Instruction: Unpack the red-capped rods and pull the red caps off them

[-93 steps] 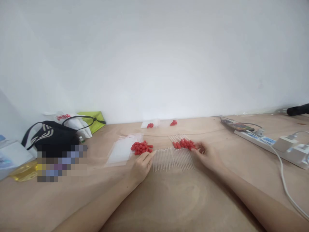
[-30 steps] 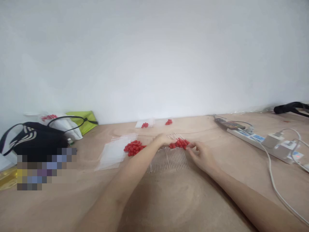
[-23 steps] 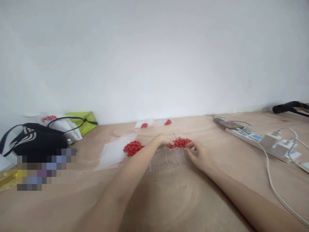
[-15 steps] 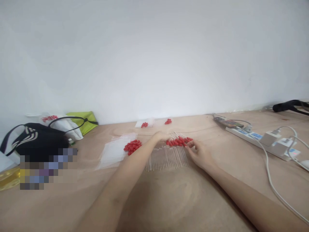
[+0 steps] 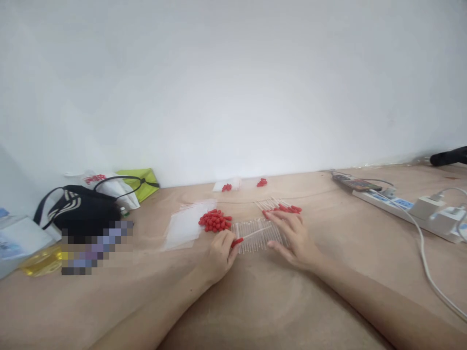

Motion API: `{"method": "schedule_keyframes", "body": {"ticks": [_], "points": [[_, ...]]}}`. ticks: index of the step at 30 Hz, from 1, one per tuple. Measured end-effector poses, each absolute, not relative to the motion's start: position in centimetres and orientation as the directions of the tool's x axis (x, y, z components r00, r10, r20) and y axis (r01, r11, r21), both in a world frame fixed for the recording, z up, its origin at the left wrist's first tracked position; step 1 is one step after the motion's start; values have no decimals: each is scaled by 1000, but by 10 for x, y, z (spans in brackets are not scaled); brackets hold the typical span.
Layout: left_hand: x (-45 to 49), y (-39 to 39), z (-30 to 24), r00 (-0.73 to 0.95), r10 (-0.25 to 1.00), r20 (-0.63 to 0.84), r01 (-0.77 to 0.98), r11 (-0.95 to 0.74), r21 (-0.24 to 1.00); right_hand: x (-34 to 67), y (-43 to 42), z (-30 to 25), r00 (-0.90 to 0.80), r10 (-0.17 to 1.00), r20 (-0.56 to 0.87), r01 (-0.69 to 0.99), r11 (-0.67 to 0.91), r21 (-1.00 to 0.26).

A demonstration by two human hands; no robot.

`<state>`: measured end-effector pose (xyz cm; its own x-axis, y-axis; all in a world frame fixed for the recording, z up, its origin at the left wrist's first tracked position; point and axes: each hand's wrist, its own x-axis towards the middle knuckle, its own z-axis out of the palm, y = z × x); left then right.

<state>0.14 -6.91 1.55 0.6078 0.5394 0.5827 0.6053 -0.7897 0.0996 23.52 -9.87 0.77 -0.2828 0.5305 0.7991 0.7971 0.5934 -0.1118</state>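
Observation:
My left hand (image 5: 222,255) is closed on the red end of a thin pale stick (image 5: 257,232), which points right over a row of clear thin tubes (image 5: 251,245). Fingers spread, my right hand (image 5: 297,240) hovers at the right side of that row, its fingertips close to several red-tipped sticks (image 5: 288,209). Whether those fingertips touch the sticks is hard to see. Just beyond my left hand lies a pile of red tips (image 5: 215,220), beside a stack of flat clear bags (image 5: 186,226).
Two small groups of red pieces (image 5: 226,187) lie near the wall on clear bags. A power strip (image 5: 397,206) with chargers, a phone (image 5: 357,183) and a white cable (image 5: 419,243) occupy the right. A black bag (image 5: 87,209) and a yellow bottle (image 5: 42,262) stand left.
My left hand has come back toward me and left from the red-tipped sticks, bringing one stick. My right hand has opened and moved over the tubes. The view has shifted slightly.

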Motion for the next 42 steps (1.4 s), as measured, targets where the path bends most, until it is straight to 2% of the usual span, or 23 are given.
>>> {"method": "schedule_keyframes", "body": {"ticks": [3,6,14,19,22,24,26,28,30,33,36,42], "points": [[5,-72,5,637,444,630,556,-831,24,218,-105,5,-402,450,797,785,618,48],[8,-74,4,654,385,652,510,-860,-3,210,-104,-3,-417,411,811,787,610,95],[5,-74,9,704,261,661,432,-896,-106,212,-104,-4,-472,407,782,712,699,66],[5,-83,12,783,275,558,423,-893,-155,213,-112,-1,-493,440,751,705,707,48],[-5,-81,13,791,295,535,425,-895,-136,223,-113,0,-495,478,725,713,700,26],[-20,-73,16,705,331,628,478,-875,-75,238,-110,3,-428,524,737,754,657,-29],[-39,-60,25,476,431,766,621,-782,54,253,-106,8,-262,623,737,833,532,-154],[-54,-43,38,213,576,789,756,-609,240,264,-100,14,-101,704,703,861,417,-293],[-62,-24,51,118,701,704,797,-489,354,267,-96,19,17,778,628,858,312,-409],[-60,11,63,71,907,416,843,-278,461,268,-94,21,130,872,472,857,140,-496],[-54,48,62,45,944,327,860,-203,468,273,-93,18,180,916,357,866,25,-500],[-48,80,48,82,980,179,875,-156,458,286,-89,11,206,948,243,878,-69,-474]]}}
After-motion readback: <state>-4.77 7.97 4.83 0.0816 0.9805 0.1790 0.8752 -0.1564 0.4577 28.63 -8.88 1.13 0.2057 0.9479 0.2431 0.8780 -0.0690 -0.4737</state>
